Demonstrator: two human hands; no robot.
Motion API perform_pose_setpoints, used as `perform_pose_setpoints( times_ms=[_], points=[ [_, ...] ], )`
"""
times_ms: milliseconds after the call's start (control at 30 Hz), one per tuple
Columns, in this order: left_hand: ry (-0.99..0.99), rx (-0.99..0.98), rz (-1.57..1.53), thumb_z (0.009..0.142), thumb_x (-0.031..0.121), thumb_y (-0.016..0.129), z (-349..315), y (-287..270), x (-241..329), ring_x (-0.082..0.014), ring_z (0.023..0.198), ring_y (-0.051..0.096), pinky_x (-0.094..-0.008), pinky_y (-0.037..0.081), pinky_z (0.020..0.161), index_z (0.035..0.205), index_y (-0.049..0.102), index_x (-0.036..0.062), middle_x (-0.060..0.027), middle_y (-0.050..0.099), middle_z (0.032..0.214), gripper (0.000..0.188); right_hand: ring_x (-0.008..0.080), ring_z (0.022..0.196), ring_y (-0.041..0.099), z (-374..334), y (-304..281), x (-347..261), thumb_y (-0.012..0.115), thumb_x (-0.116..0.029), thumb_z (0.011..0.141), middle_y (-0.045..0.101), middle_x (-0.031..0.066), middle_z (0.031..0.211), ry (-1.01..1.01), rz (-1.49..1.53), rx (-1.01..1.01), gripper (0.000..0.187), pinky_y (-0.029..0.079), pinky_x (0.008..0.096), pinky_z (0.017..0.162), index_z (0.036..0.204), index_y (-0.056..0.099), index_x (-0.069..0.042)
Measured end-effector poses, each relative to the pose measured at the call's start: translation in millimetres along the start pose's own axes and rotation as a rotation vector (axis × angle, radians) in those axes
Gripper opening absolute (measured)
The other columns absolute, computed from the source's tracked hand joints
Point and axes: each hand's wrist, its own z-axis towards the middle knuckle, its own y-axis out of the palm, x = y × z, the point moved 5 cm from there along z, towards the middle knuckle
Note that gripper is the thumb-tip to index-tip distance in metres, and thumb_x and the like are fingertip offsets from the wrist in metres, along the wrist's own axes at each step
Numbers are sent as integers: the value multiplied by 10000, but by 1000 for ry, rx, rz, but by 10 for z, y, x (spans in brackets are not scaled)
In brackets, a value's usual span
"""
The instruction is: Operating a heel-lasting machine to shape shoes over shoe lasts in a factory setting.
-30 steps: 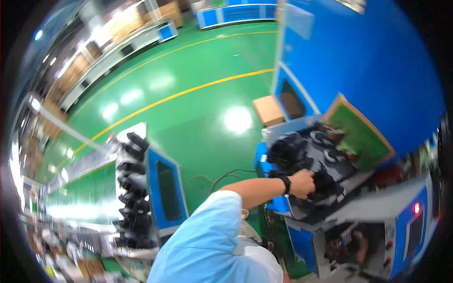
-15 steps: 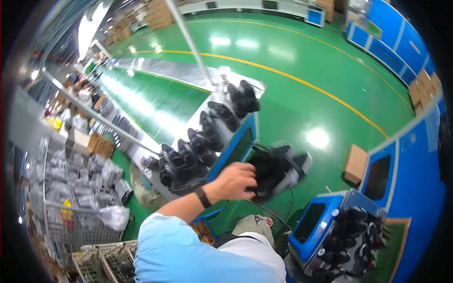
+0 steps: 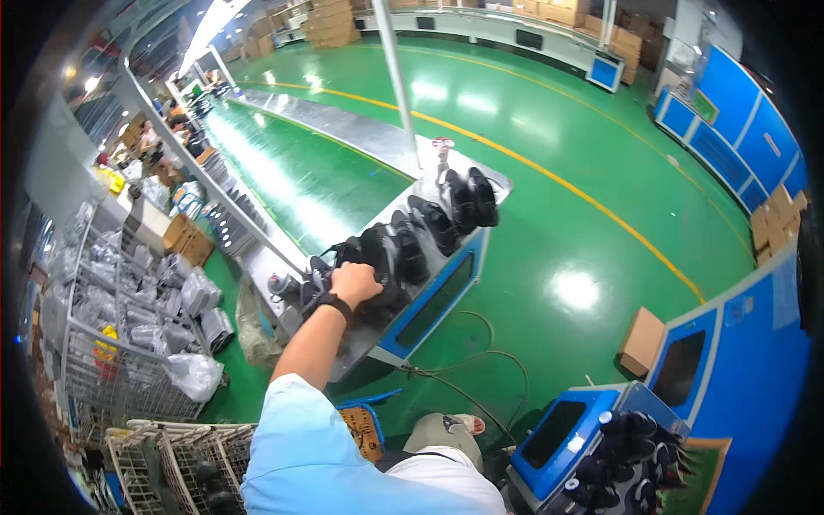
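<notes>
My left hand (image 3: 356, 285), with a dark band on the wrist, reaches out over the near part of a metal-topped bench. Its fingers are curled down against a black shoe (image 3: 378, 257), which the hand partly hides. More black shoes stand in a close row along the bench, among them a shoe (image 3: 433, 225) further along and a pair (image 3: 470, 199) at the far corner. My right hand is out of the picture.
On my right, a blue-framed stand (image 3: 558, 429) sits beside a pile of black shoes (image 3: 614, 455). A wire cart (image 3: 142, 343) with plastic-wrapped goods is at left. A metal pole (image 3: 396, 81) rises past the bench. Hoses (image 3: 481, 378) lie on the green floor.
My left hand held dark, grey-soled shoes out to the right of the bench. It has moved left to the row of shoes on the bench, and the view has shifted slightly.
</notes>
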Motion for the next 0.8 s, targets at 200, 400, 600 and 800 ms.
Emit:
perform_pose_setpoints(
  times_ms=[200,400,600,800],
  points=[
    [126,-199,67,816,512,650,213,85,134,-366,1096,696,-496,539,925,1136,757,75,-198,729,1148,552,422,806,552,-977,0,1007,654,-276,964,607,257,1073,-37,354,303,392,477,439,810,1258,627,-18],
    [232,367,239,899,380,600,-163,34,404,-396,1052,682,-514,533,934,1044,704,55,-209,712,1150,371,161,596,640,-2022,386,1125,623,-142,927,674,85,713,87,401,858,183,509,295,562,944,674,34],
    [943,135,-104,907,358,589,-1901,609,3080,-454,911,678,-552,530,797,881,708,14,-249,708,905,364,159,750,652,-3674,-309,611,617,-93,971,708,89,862,-305,311,1557,148,521,288,714,1031,677,28],
    [1541,-158,-89,917,406,611,-4068,1339,5247,-402,934,693,-505,554,834,985,747,45,-202,730,938,391,312,1049,650,-4993,-1286,-846,620,-65,963,639,192,1230,-448,-473,2123,280,532,392,900,1229,634,23]
  ],
)
